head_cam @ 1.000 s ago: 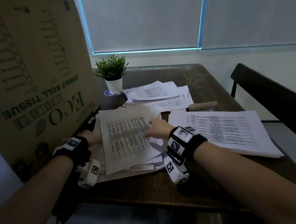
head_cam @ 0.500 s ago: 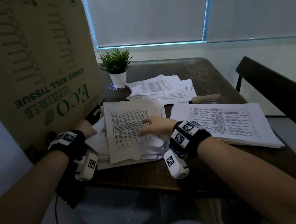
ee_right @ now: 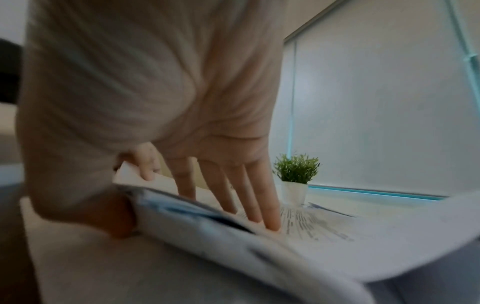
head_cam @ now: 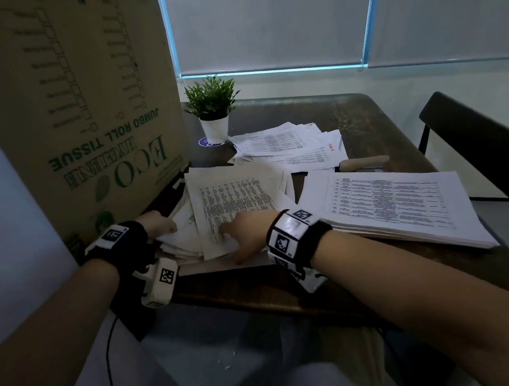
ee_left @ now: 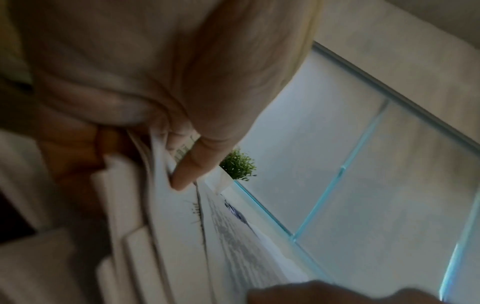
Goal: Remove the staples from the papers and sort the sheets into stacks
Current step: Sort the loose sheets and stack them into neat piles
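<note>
Sliding back toward the tabletop's (head_cam: 376,118) near edge, right hand (head_cam: 248,231) presses flat-fingered on loose papers (head_cam: 234,198); left hand (head_cam: 157,223) pinches their edge, readying another set.

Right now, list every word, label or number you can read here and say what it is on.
"JUMBO ROLL TISSUE", upside down, on the cardboard box.
"ECO", upside down, on the same box; the green word beside it is too distorted to read.
Checklist lines on the box: too small.
Red stamp on the far papers: blurred.
Printed tables on the sheets: too small.
Wrist markers: patterns, no words.
</note>
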